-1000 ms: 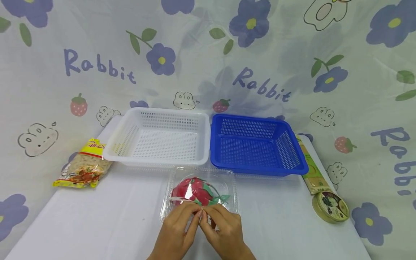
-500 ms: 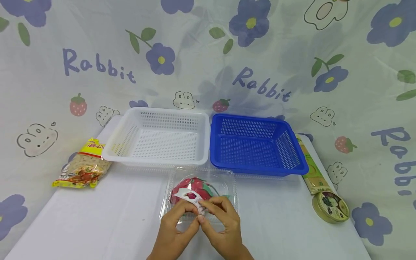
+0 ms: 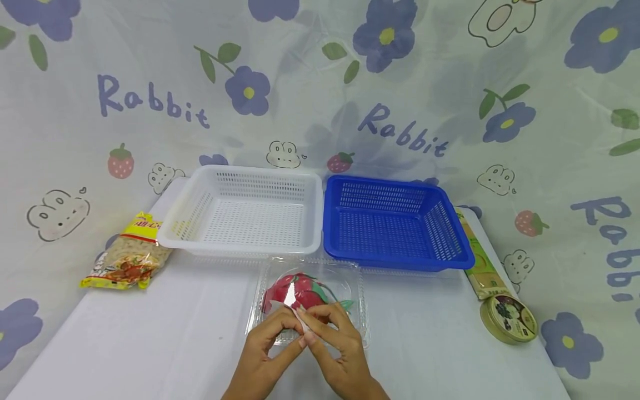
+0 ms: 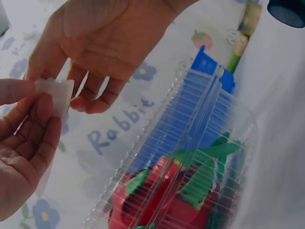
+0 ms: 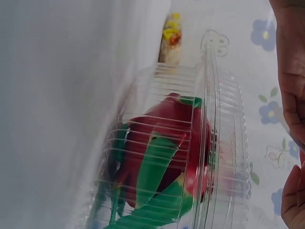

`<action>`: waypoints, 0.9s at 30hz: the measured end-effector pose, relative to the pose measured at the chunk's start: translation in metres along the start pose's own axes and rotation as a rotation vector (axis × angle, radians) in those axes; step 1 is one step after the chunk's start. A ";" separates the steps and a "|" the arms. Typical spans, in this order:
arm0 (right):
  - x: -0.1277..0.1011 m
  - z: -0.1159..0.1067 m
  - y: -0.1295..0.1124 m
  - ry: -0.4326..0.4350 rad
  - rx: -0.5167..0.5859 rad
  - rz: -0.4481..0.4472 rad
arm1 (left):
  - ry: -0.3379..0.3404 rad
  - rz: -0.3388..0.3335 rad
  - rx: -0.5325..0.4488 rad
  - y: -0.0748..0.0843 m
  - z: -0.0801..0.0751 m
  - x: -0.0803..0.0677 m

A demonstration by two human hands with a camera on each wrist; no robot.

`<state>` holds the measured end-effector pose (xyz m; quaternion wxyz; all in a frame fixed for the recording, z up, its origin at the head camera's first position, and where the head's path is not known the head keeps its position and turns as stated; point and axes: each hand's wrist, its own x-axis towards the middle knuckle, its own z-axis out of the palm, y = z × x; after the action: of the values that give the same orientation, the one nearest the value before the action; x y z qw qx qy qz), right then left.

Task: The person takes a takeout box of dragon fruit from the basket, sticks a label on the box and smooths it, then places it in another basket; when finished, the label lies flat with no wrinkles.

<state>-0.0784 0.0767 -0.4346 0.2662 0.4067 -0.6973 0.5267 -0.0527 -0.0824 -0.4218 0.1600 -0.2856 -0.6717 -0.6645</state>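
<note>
A thin white sticker is pinched between my left hand and my right hand, which meet at their fingertips over the front of a clear plastic clamshell box. In the head view the sticker is nearly edge-on, so its print is hidden. Inside the lidded box lies red dragon fruit with green leafy tips. Seen from the left wrist, the right hand is above and the left hand below, both on the sticker. The right wrist view shows the box closely, with hands only at its right edge.
Behind the box stand a white basket and a blue basket. A bag of light-coloured food lies at left. A flat green-and-tan packet and a round tin sit at the right table edge.
The sticker turned up to show a dragon fruit picture half a second ago and is now nearly edge-on again. The fingers have shifted on it; the box stays in place.
</note>
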 end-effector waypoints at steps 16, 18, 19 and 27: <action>0.011 0.010 0.003 0.170 -0.277 -0.162 | 0.090 -0.341 0.027 0.004 0.002 -0.004; 0.009 0.011 0.003 0.175 -0.257 -0.126 | 0.105 -0.331 0.043 0.002 0.002 -0.004; 0.009 0.010 0.002 0.173 -0.234 -0.094 | 0.110 -0.317 0.053 0.001 0.001 -0.004; 0.011 -0.003 -0.003 0.134 -0.046 0.335 | 0.150 -0.299 0.177 0.001 -0.015 -0.006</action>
<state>-0.0815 0.0765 -0.4230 0.2297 0.2427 -0.7479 0.5736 -0.0502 -0.0979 -0.4235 0.1338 -0.1171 -0.7488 -0.6385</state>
